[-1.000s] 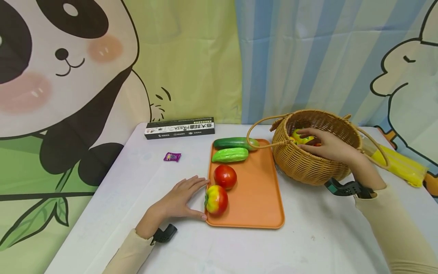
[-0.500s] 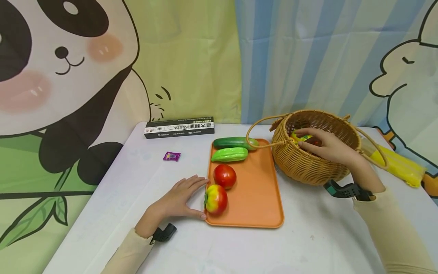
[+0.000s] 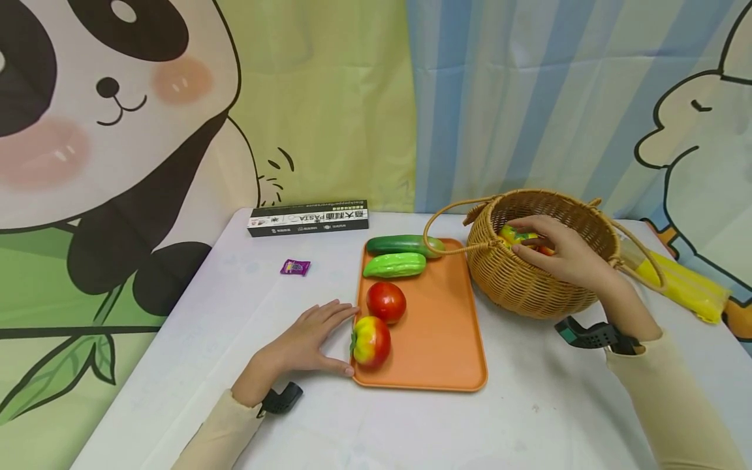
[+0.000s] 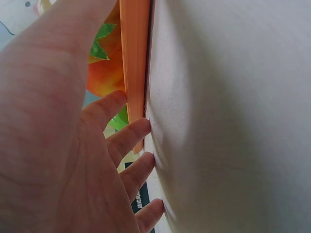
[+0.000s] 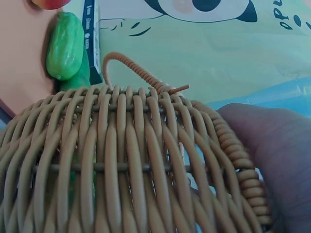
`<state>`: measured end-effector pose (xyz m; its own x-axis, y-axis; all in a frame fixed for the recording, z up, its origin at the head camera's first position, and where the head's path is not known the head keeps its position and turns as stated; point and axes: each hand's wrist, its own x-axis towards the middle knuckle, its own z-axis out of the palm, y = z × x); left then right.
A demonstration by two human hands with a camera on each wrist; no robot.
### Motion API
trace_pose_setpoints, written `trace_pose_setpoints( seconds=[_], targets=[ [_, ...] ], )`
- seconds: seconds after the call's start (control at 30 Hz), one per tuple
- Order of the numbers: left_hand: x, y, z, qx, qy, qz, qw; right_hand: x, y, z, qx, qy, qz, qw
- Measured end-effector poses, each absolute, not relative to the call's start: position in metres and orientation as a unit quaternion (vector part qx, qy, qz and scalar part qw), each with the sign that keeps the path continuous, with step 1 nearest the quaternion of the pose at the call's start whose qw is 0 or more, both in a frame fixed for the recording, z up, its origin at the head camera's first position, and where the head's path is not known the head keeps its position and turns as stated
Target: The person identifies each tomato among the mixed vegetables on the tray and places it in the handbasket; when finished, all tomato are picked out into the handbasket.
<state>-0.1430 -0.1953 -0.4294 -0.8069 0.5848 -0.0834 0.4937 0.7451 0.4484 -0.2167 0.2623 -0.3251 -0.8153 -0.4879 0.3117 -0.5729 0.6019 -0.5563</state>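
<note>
My left hand [image 3: 308, 338] rests by the left edge of the orange tray [image 3: 437, 339], fingers spread and thumb at its lower corner. In the left wrist view, fingertips [image 4: 141, 127] meet the tray's side. A yellow-and-red tomato [image 3: 371, 343] with a green calyx lies just inside that edge, against a red tomato [image 3: 386, 302]. My right hand [image 3: 561, 256] reaches into the wicker basket [image 3: 529, 297], thumb and fingers curved round a yellow-and-red piece with green on top [image 3: 517, 236]. The basket wall [image 5: 126, 165] hides that grip in the right wrist view.
A dark green cucumber [image 3: 396, 245] and a light green, bumpy gourd [image 3: 395, 265] lie on the tray's far end, under the basket handle [image 3: 431, 228]. Behind are a pasta box [image 3: 308, 219] and a purple candy wrapper [image 3: 295, 267]. A yellow packet [image 3: 690, 281] lies right of the basket.
Inside the basket my right hand has shifted slightly, its fingers bending more round the yellow-and-red piece. My left hand and the things on the tray stay in place.
</note>
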Motion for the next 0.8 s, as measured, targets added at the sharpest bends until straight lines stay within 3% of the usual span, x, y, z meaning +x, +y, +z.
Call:
trace_pose_setpoints(
  seconds=[0.47,0.8],
  targets=[
    [-0.142,-0.195,-0.427,0.286,0.929,0.208,0.111,-0.204,0.253,-0.322,0.288,-0.872,0.379,0.11],
    [-0.142,-0.195,-0.429,0.287,0.928,0.209,0.111,-0.191,0.245,-0.322,0.355,-0.828,0.411,0.14]
  ],
)
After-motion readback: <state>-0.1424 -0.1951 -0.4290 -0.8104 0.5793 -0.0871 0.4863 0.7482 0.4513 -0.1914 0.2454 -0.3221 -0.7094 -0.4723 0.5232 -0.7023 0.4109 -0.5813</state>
